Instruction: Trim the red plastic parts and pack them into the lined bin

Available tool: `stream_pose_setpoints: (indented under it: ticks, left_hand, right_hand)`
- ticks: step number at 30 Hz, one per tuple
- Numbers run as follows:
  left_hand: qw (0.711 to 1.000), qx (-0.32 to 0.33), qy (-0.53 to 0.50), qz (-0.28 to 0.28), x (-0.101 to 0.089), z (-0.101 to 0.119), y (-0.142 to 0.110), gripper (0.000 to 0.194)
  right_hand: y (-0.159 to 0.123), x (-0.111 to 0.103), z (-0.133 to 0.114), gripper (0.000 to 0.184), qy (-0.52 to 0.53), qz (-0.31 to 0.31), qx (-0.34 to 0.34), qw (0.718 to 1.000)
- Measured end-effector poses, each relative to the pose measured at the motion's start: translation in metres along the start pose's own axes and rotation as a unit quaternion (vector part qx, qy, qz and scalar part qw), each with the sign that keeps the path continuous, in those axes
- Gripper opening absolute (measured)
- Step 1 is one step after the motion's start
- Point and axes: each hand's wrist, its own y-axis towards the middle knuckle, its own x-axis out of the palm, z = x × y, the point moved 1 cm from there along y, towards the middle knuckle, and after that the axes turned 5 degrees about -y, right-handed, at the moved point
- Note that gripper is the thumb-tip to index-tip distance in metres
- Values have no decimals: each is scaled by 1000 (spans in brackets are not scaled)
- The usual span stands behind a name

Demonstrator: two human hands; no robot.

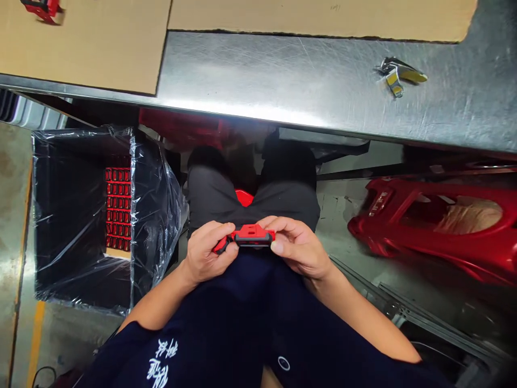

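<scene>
Both my hands hold one small red and black plastic part [253, 235] over my lap, below the metal table's front edge. My left hand [208, 251] is closed round its left end, with the thumb pressed on a red tab there. My right hand [297, 247] pinches its right end, thumb underneath and fingers on top. I am seated, with dark trousers and a dark shirt below the hands.
A steel table [315, 86] spans the top, partly covered by cardboard sheets [89, 43]. A yellow and silver tool [398, 73] lies on it at right, a red part [42, 8] at far left. A plastic-lined box [81, 215] with rows of red parts stands left; a red stool [440, 226] lies right.
</scene>
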Motion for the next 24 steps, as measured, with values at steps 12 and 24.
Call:
stream_pose_setpoints:
  ticks: [12,24]
  left_hand:
    - [999,-42,-28,-2,0,-1,2,51]
    - [989,-114,-50,-82,-2,0,1,44]
  right_hand:
    - [-1,-6,4,17,-68,-20,-32,997]
    - [-2,-4,16,38,80,11,93,992]
